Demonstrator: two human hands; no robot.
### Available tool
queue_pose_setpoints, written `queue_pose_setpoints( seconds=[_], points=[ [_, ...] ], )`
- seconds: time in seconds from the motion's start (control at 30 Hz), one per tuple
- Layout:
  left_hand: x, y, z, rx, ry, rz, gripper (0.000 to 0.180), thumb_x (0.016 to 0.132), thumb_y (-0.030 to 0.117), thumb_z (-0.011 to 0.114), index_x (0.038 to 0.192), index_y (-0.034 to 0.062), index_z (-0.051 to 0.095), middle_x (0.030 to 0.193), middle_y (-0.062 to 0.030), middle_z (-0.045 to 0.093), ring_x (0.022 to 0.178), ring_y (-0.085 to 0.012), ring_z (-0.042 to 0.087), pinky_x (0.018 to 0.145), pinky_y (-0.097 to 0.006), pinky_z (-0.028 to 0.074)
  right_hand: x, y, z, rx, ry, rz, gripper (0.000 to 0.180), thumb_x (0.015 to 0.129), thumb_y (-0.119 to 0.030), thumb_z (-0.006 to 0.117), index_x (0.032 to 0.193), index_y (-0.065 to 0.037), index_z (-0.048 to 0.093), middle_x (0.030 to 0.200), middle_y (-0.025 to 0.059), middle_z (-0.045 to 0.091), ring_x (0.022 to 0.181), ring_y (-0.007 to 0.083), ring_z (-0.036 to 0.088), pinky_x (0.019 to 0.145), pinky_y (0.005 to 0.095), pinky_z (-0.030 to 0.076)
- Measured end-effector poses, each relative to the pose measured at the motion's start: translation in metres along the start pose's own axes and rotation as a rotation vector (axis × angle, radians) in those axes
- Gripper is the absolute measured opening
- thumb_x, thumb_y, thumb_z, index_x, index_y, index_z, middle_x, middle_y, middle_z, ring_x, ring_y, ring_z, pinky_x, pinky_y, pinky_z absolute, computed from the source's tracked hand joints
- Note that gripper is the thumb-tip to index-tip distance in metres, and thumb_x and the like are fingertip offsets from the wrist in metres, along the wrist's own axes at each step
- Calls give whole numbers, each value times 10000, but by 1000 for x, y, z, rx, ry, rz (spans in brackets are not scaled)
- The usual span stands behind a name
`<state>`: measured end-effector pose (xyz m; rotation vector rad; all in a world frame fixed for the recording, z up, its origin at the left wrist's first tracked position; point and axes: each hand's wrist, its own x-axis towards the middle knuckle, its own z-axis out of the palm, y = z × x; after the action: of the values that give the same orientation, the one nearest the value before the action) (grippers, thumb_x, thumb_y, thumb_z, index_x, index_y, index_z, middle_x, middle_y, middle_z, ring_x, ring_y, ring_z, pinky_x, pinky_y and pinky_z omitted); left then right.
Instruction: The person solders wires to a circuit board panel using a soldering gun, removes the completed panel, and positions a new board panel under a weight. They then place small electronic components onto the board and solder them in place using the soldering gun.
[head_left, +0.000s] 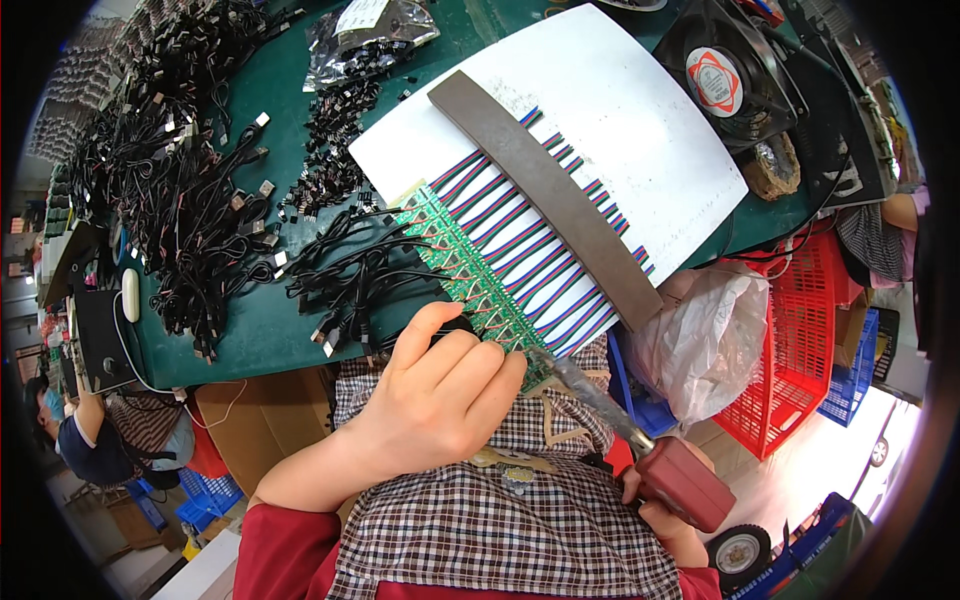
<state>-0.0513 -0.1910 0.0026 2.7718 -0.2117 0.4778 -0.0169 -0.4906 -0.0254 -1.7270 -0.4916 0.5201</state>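
A strip of green circuit boards lies on a white sheet. Multicoloured flat wires run from its right side under a dark grey bar. Black cables reach its left side. My left hand is at the near end of the boards, fingers curled; whatever they pinch is hidden. My right hand, partly covered, grips a soldering iron by its dark red handle. The iron's metal shaft points up-left, its end beside the near boards; I cannot tell whether it touches.
Heaped black USB cables cover the green table's left side, beside loose small black parts and a clear bag. A black fan stands back right. Right of the table are a plastic bag and red crate. Other people sit nearby.
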Motion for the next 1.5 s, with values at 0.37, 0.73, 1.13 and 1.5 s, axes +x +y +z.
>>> queue_pose_setpoints(
  seconds=[0.37, 0.73, 1.13, 1.5],
  points=[
    [-2, 1, -3, -1, 76, 19, 150, 655, 105, 582, 783, 27, 582, 692, -21, 442, 645, -154, 483, 823, -384, 437, 18, -17, 2, 245, 186, 147, 379, 760, -248, 650, 958, 44, 510, 657, 81, 570, 556, 143, 548, 514, 233, 420],
    [-39, -129, -95, 511, 524, -786, 238, 702, 81, 662, 923, 29, 593, 853, -97, 583, 822, -278, 541, 758, -384, 396, 32, -27, 13, 239, 163, 121, 407, 793, -282, 628, 1020, 26, 490, 689, 74, 563, 559, 127, 517, 502, 221, 395],
    [-37, -190, -78, 773, 37, -621, 173, 658, 32, 596, 825, 56, 637, 795, -51, 565, 787, -242, 539, 683, -355, 449, 38, -33, 24, 252, 140, 113, 439, 828, -320, 604, 1089, 6, 469, 723, 65, 555, 562, 109, 483, 490, 207, 369],
    [-85, -133, -118, -18, 335, -452, 290, 607, -166, 450, 796, -1, 596, 904, -106, 571, 890, -266, 576, 742, -301, 470, 35, -45, 26, 255, 129, 148, 463, 853, -348, 586, 1135, -6, 452, 760, 62, 547, 561, 98, 459, 480, 201, 352]
  ],
)
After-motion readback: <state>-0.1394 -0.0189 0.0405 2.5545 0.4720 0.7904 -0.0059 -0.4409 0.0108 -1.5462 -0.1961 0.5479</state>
